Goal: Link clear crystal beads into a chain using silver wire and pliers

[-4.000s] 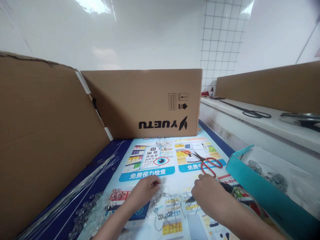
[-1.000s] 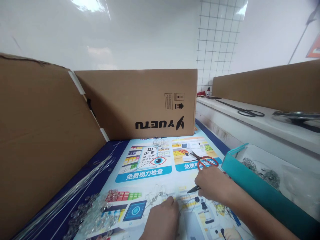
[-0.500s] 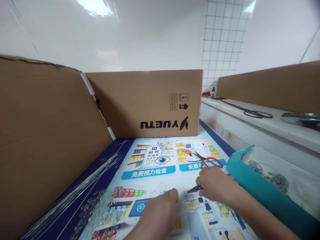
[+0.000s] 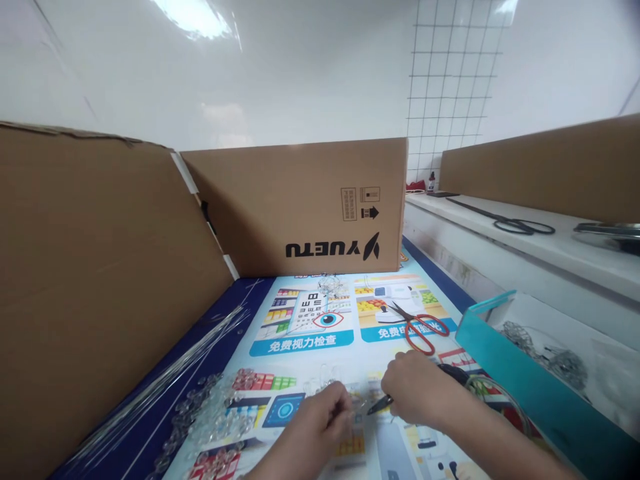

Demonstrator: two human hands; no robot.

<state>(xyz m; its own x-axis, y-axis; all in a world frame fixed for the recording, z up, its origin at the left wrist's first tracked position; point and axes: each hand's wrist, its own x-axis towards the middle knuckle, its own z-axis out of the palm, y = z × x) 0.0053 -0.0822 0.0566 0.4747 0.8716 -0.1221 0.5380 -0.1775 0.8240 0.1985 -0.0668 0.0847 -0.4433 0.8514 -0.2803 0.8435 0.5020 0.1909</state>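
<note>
My right hand (image 4: 413, 388) is closed round a pair of pliers; their dark pointed jaws (image 4: 381, 404) stick out to the left. My left hand (image 4: 323, 420) is closed in a pinch near the jaw tips. A small clear or wiry bit shows by its fingertips, too faint to name. To the left of my left hand lies a spread of clear beads (image 4: 223, 417). Red-handled scissors (image 4: 421, 331) rest beyond my right hand. Some fine wire pieces (image 4: 323, 377) lie just past my left hand.
A bundle of thin straight wires (image 4: 175, 377) runs along the left. A tangled wire piece (image 4: 330, 285) sits near the cardboard box (image 4: 305, 200). At right is a teal box (image 4: 530, 373) holding wire coils (image 4: 565, 365). Black scissors (image 4: 520, 225) lie on the white ledge (image 4: 575, 257).
My right hand has moved slightly left and down, bringing the plier jaws nearer my left fingertips. The left hand has turned a little, fingers pinched. The view has shifted slightly.
</note>
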